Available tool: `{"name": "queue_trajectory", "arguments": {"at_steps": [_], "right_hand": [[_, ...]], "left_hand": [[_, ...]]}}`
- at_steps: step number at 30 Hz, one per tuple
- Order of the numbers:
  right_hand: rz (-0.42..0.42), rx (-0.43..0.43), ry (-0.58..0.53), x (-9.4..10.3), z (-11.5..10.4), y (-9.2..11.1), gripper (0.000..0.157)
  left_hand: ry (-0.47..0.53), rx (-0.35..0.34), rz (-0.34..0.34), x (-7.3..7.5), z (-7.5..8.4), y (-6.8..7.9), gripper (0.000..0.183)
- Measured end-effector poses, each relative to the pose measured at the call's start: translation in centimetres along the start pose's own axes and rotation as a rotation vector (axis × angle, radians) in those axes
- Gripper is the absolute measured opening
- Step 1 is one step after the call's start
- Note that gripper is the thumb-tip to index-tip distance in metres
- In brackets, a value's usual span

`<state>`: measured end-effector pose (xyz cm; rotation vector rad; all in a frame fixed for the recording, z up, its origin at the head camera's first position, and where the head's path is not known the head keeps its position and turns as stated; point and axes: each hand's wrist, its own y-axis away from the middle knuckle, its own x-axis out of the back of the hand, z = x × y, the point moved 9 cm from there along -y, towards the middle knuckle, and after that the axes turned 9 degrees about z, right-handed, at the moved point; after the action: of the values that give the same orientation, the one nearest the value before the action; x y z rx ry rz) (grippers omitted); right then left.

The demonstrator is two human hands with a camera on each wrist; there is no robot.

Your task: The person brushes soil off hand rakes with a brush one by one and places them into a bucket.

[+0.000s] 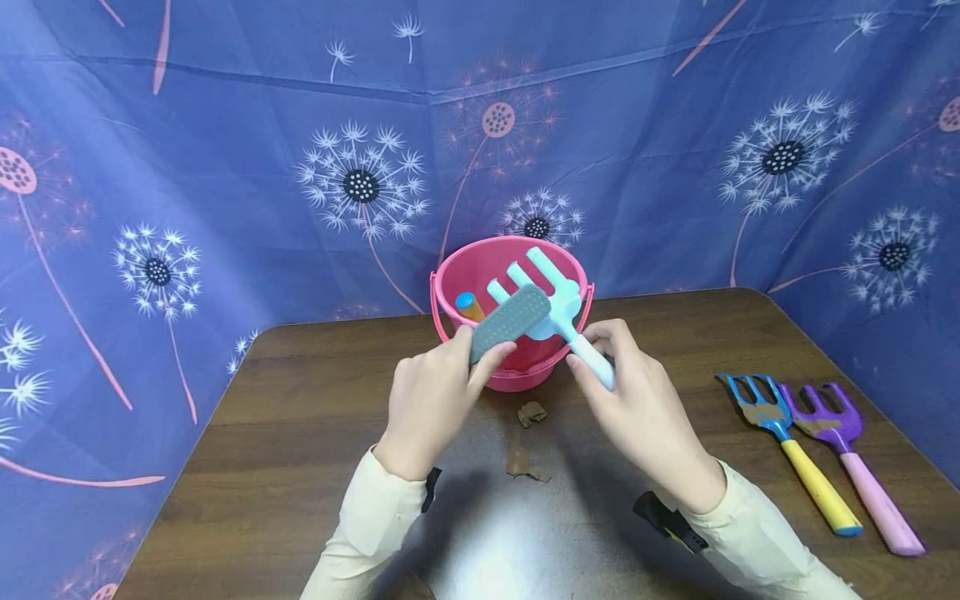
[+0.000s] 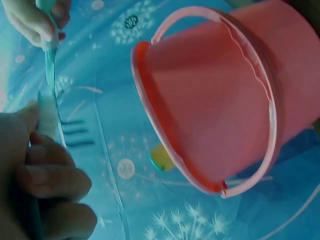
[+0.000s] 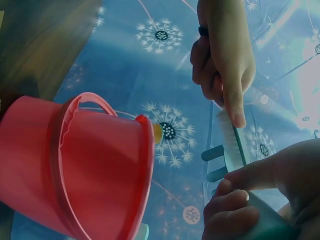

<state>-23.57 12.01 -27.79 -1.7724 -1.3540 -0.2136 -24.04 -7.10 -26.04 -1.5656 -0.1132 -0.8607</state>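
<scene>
My left hand (image 1: 429, 398) grips a scrubbing brush (image 1: 512, 322) with a grey-teal back; its white bristles (image 3: 230, 137) show in the right wrist view, facing the fork. Between the fingers and thumb of my right hand (image 1: 643, 400) is the light handle of a pale blue toy hand fork (image 1: 564, 302). The fork tilts up to the left, tines pointing away from me. In the head view the brush overlaps the base of its tines. Both tools are held up in front of the pink bucket (image 1: 517, 382).
An orange handle with a blue end (image 1: 467, 302) sticks up inside the bucket. Brown dirt crumbs (image 1: 532, 413) and a brown smear (image 1: 519, 460) lie on the wooden table (image 1: 300, 433). At right lie a blue-and-yellow fork (image 1: 813, 483) and a purple-and-pink fork (image 1: 873, 492), both with brown dirt on them.
</scene>
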Motion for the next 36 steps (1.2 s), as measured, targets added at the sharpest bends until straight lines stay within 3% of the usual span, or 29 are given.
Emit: {"name": "queue_trajectory", "arguments": {"at_steps": [4, 9, 12, 18, 27, 32, 36], "right_hand": [[0.022, 0.024, 0.003, 0.1, -0.1, 0.0, 0.029], [0.028, 0.021, 0.005, 0.4, -0.1, 0.0, 0.029], [0.037, 0.024, -0.003, 0.6, -0.2, 0.0, 0.029], [0.054, 0.049, -0.024, 0.8, -0.4, 0.1, 0.029], [0.039, 0.013, -0.030, 0.8, -0.1, 0.0, 0.030], [0.045, -0.007, -0.021, 1.0, 0.3, -0.3, 0.030], [0.044, -0.011, -0.015, 1.1, 0.4, -0.5, 0.030]], "left_hand": [[0.024, 0.053, 0.017, 0.4, -0.9, -0.1, 0.046], [0.096, -0.007, -0.053, 0.0, 0.0, 0.0, 0.046], [0.052, -0.017, -0.064, -0.2, 0.1, 0.1, 0.047], [-0.012, 0.040, -0.034, 0.0, -0.7, -0.1, 0.047], [-0.038, -0.070, -0.031, -0.6, 0.4, 0.3, 0.048], [-0.017, -0.144, -0.105, -1.6, 1.3, 0.7, 0.051], [0.058, -0.110, -0.155, -1.6, 1.0, 0.7, 0.051]]}}
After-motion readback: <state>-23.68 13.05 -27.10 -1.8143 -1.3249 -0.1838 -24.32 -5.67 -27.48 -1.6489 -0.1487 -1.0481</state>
